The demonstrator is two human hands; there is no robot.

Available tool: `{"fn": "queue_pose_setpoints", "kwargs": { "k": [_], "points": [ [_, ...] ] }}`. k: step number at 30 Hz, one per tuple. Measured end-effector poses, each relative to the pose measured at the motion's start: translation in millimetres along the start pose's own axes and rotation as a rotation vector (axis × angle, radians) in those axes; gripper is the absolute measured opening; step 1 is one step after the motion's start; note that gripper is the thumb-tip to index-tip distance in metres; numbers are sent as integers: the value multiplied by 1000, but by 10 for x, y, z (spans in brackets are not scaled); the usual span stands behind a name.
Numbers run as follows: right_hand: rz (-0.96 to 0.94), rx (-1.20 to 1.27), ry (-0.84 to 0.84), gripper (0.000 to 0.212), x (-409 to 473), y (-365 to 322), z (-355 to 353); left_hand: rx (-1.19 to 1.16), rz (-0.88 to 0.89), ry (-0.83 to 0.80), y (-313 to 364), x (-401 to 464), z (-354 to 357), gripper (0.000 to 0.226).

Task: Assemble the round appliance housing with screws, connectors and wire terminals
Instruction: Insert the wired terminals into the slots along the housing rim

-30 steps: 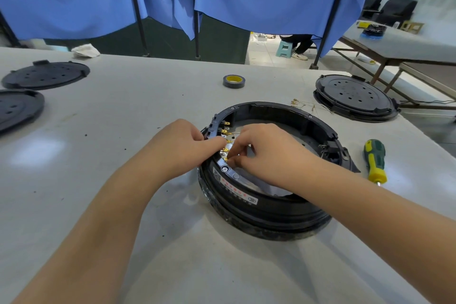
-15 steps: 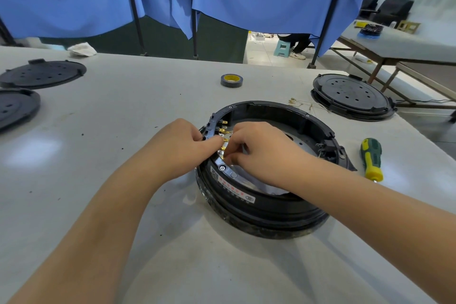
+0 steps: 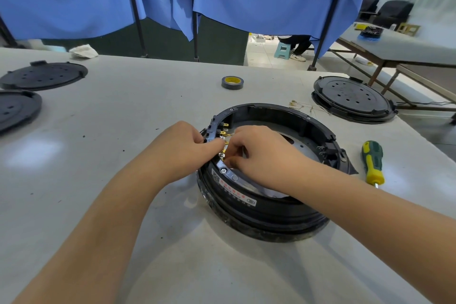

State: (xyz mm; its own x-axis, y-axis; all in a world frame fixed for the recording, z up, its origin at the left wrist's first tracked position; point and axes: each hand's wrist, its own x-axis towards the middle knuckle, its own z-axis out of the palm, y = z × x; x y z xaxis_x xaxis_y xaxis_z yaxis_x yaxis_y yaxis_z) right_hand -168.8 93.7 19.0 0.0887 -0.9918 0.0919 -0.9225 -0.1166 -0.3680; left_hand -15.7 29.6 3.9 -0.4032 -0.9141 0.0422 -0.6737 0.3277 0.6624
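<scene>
The housing (image 3: 269, 207) sits on the table (image 3: 123, 131) right before me, open side up, with a white label (image 3: 238, 192) on its near rim — red and dark print, too small for me to read. My left hand (image 3: 183, 149) reaches in from the left with its fingers curled at the brass terminals (image 3: 225, 132) on the left inner wall, and my right hand (image 3: 256, 153) comes over the near rim, its fingers pinched tight at the same spot — what exactly each holds I cannot tell. A screwdriver (image 3: 372, 161) lies to the right and a tape roll (image 3: 232, 82) behind.
</scene>
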Motion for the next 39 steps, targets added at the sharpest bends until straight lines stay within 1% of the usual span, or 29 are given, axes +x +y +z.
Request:
{"fn": "queue_pose_setpoints", "kwargs": {
  "k": [4,9,12,15,19,21,24,27,32,36,39],
  "points": [
    [-16,-15,-5,12,-6,-5,-4,-4,3,-5,-12,10,-6,48],
    [-15,5,26,10,-11,38,1,-19,22,-22,-34,21,-3,48],
    [-2,58,55,3,-21,68,-9,-44,26,-26,-57,32,-2,54],
    [-5,102,100,5,-36,82,-20,-51,26,39,-71,49,2,62],
    [-4,135,166,5,-87,118,-105,-50,62,222,-44,61,33,61],
    [-10,165,214,5,-134,158,-204,-58,85,274,-33,63,49,56],
    [-1,237,319,6,-224,270,-377,-76,102,310,-27,61,72,52],
    [33,275,422,6,-304,442,-456,-68,103,319,-19,48,80,50],
    [80,292,588,7,-398,678,-360,-70,79,325,-13,40,76,49],
    [94,455,711,18,-395,738,-324,3,52,344,7,15,75,48],
    [131,595,806,20,-405,790,-274,78,47,415,58,-26,75,42]
  ]
}}
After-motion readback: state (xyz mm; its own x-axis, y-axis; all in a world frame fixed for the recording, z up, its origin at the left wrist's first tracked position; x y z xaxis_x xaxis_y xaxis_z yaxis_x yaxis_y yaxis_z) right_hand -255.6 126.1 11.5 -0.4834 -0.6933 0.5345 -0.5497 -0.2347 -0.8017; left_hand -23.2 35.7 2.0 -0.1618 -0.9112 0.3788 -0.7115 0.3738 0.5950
